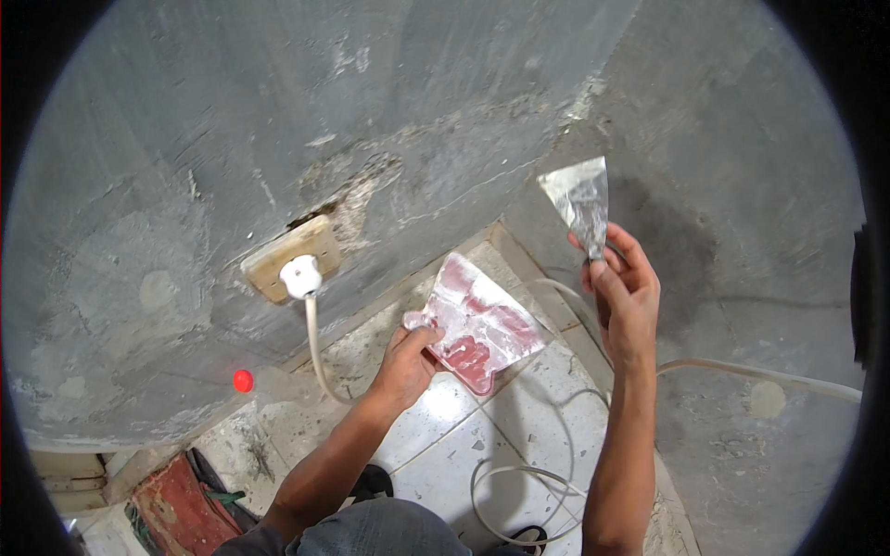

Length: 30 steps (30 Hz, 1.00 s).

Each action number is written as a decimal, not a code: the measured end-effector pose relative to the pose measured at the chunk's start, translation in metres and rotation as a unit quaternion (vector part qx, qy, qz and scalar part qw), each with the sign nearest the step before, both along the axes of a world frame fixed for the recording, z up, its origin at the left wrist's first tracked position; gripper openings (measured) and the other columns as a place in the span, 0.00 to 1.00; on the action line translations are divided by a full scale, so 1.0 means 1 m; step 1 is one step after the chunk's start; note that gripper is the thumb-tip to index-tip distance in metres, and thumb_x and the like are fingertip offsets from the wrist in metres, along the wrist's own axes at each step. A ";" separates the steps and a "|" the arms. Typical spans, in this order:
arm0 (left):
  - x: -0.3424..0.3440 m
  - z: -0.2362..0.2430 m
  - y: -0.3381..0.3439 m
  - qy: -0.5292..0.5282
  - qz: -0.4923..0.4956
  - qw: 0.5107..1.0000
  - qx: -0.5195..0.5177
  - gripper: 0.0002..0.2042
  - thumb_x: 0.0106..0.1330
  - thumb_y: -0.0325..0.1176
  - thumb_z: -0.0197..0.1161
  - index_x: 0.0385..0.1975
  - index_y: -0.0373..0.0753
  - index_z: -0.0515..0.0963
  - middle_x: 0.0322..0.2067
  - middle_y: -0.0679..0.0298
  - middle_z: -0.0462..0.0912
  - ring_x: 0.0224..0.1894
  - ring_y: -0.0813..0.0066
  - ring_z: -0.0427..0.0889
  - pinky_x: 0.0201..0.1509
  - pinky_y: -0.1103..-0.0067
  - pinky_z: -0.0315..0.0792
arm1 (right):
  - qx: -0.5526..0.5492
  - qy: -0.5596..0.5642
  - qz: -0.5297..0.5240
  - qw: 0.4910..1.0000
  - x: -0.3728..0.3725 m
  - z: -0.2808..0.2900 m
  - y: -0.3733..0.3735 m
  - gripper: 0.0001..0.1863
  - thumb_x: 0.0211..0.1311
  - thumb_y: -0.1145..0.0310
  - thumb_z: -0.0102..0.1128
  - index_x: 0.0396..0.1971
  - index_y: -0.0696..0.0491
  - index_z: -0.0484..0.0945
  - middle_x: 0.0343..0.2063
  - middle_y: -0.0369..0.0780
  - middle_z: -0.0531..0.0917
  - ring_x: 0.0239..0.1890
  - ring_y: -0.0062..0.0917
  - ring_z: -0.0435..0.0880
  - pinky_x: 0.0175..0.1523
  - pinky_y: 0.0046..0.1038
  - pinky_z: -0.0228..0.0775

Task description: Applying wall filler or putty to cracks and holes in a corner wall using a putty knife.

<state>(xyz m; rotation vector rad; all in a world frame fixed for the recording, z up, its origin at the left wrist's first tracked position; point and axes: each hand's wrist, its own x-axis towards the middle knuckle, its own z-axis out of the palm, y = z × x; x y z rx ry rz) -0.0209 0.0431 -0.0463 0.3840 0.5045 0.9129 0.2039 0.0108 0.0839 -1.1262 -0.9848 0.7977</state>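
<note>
My left hand [408, 361] grips the edge of a flat red plastic plate [466, 357] smeared with white filler. The thumb lies on its top face, and the plate is held above the tiled floor. My right hand [629, 292] is raised to the right, closed round the handle of a putty knife [582, 199]. Its metal blade points up and carries pale smears. Most of the handle is hidden in my fingers. Blade and plate are apart. Ahead of the knife, the grey wall has a chipped, rough patch [584, 97] at the corner.
A worn wall socket [320, 243] holds a white plug [301, 276], its cable running down. More white cable [519, 473] loops over the dusty floor tiles [436, 445]. A reddish bag-like object [181, 505] lies at lower left. A red round thing [243, 380] is by the left wall.
</note>
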 end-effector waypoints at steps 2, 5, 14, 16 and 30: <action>-0.010 0.002 -0.001 -0.004 -0.005 0.999 -0.044 0.12 0.65 0.31 0.54 0.46 0.34 0.72 0.39 0.59 0.78 0.37 0.67 0.82 0.43 0.65 0.80 | 0.001 -0.089 -0.002 0.996 0.000 -0.016 -0.016 0.23 0.58 0.80 0.56 0.55 0.62 0.71 0.42 0.40 0.83 0.32 0.14 0.74 0.37 0.16 0.66; -0.017 0.023 -0.003 0.003 -0.035 0.995 -0.092 0.14 0.65 0.35 0.56 0.47 0.37 0.71 0.38 0.59 0.78 0.37 0.66 0.81 0.42 0.67 0.79 | -0.014 -0.373 0.000 0.928 0.000 -0.009 -0.043 0.20 0.55 0.81 0.59 0.50 0.61 0.76 0.37 0.43 0.83 0.33 0.19 0.77 0.37 0.19 0.68; -0.026 0.034 -0.011 0.096 -0.081 0.988 -0.092 0.16 0.63 0.41 0.61 0.43 0.38 0.72 0.31 0.59 0.78 0.25 0.69 0.79 0.29 0.72 0.78 | 0.119 -0.555 0.049 0.822 -0.023 -0.057 -0.067 0.34 0.41 0.85 0.57 0.54 0.47 0.76 0.36 0.42 0.80 0.34 0.34 0.79 0.39 0.32 0.73; -0.028 0.033 -0.011 0.130 -0.080 0.984 -0.086 0.15 0.62 0.39 0.61 0.42 0.36 0.73 0.30 0.59 0.78 0.24 0.70 0.80 0.26 0.75 0.78 | 0.127 -0.575 0.043 0.807 -0.020 -0.060 -0.071 0.36 0.38 0.83 0.57 0.55 0.45 0.75 0.37 0.39 0.80 0.33 0.32 0.79 0.38 0.33 0.73; -0.037 0.037 -0.016 0.170 -0.093 0.981 0.002 0.12 0.63 0.36 0.61 0.41 0.36 0.73 0.31 0.63 0.79 0.25 0.77 0.80 0.25 0.80 0.77 | 0.078 -0.650 0.043 0.755 0.002 -0.074 -0.106 0.36 0.34 0.84 0.59 0.52 0.42 0.78 0.33 0.38 0.78 0.29 0.29 0.76 0.34 0.32 0.68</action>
